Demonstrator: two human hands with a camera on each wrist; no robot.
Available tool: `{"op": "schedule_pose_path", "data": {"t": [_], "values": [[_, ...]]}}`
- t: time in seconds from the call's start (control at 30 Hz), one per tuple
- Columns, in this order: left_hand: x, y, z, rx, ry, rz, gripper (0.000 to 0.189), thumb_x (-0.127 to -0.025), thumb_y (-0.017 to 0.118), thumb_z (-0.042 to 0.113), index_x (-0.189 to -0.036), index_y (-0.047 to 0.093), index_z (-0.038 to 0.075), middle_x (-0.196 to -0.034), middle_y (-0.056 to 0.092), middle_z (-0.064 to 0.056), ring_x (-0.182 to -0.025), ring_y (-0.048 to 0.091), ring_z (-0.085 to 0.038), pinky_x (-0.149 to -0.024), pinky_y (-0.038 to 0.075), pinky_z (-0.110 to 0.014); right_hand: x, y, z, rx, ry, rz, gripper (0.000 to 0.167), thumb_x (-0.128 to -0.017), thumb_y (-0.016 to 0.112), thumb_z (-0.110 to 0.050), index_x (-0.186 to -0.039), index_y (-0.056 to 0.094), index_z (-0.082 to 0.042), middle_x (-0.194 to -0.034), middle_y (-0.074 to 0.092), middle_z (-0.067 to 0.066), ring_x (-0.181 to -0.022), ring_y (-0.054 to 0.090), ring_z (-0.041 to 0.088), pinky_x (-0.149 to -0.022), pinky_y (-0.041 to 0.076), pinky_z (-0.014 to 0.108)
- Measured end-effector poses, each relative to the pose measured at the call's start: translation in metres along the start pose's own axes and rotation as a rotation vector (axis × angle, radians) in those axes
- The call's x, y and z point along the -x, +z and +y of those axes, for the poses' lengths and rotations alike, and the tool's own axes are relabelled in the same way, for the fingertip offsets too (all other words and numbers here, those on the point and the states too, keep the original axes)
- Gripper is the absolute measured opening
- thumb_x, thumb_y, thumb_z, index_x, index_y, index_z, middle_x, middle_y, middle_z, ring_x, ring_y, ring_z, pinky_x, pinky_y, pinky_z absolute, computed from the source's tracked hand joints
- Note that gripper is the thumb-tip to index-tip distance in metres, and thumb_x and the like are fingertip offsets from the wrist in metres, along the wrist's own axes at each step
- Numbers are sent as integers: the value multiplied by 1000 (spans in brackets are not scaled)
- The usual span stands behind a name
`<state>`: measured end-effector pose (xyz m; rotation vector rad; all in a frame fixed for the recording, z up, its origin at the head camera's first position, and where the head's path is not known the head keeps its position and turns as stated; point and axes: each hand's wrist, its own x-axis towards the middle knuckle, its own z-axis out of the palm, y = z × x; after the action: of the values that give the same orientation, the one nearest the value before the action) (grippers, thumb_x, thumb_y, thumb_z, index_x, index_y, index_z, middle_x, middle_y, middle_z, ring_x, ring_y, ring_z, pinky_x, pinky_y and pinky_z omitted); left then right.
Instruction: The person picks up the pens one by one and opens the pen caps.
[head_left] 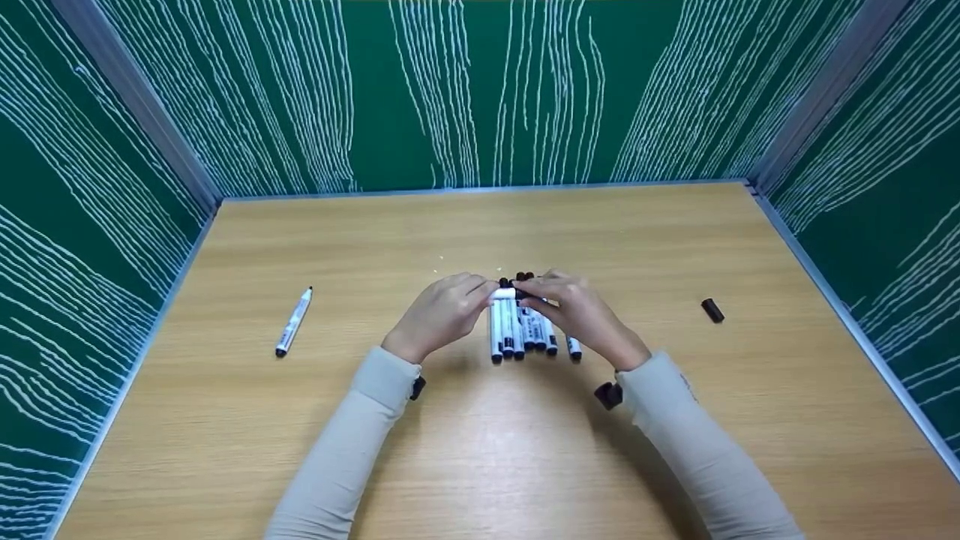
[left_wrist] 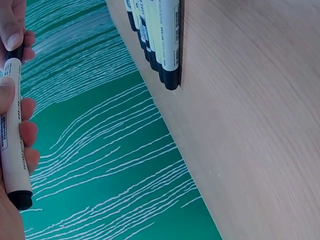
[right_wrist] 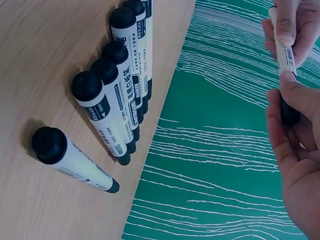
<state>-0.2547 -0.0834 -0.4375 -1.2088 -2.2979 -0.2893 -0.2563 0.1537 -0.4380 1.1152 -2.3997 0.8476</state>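
Observation:
Between both hands, above the table, is a white whiteboard marker [left_wrist: 16, 135] with black ends. My left hand [head_left: 446, 311] grips its white barrel, thumb along one side and fingers curled round the other. The right hand [head_left: 576, 306] pinches the marker's black cap [right_wrist: 289, 111] between thumb and fingers. Under the hands, several capped markers [head_left: 508, 330] lie side by side in a row, partly hidden by the hands in the head view. Another marker [right_wrist: 82, 165] lies slightly apart, at the row's right end.
On the left side of the wooden table [head_left: 480, 465] lies an uncapped marker [head_left: 294, 322], tip pointing away. A loose black cap [head_left: 712, 310] lies at the right. Green walls [head_left: 495, 90] with white wavy lines border the back and sides.

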Motion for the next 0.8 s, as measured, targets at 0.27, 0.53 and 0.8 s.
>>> {"op": "schedule_pose_path", "data": {"t": [0.27, 0.53, 0.8], "values": [[0, 1, -1, 22, 20, 6, 22, -93, 61, 11, -112, 68, 1, -104, 72, -9, -97, 68, -20, -88, 55, -28, 3, 6, 3, 15, -71, 77, 26, -84, 72, -7, -109, 72, -3, -99, 74, 12, -81, 67, 22, -67, 57, 27], [-1, 2, -2, 89, -4, -16, 23, -95, 59, 12, -113, 68, 0, -102, 72, -9, -92, 69, -18, -84, 55, -25, 4, 4, 5, 46, -102, 80, 26, -81, 73, -2, -107, 73, -1, -100, 74, 13, -88, 68, 25, -75, 58, 27], [1, 2, -2, 117, -10, -16, 24, -97, 56, 14, -113, 68, 1, -99, 72, -9, -89, 69, -17, -82, 55, -22, 5, 3, 5, 24, -99, 92, 28, -79, 74, -1, -107, 73, -3, -102, 73, 13, -92, 69, 26, -77, 57, 24]]}}
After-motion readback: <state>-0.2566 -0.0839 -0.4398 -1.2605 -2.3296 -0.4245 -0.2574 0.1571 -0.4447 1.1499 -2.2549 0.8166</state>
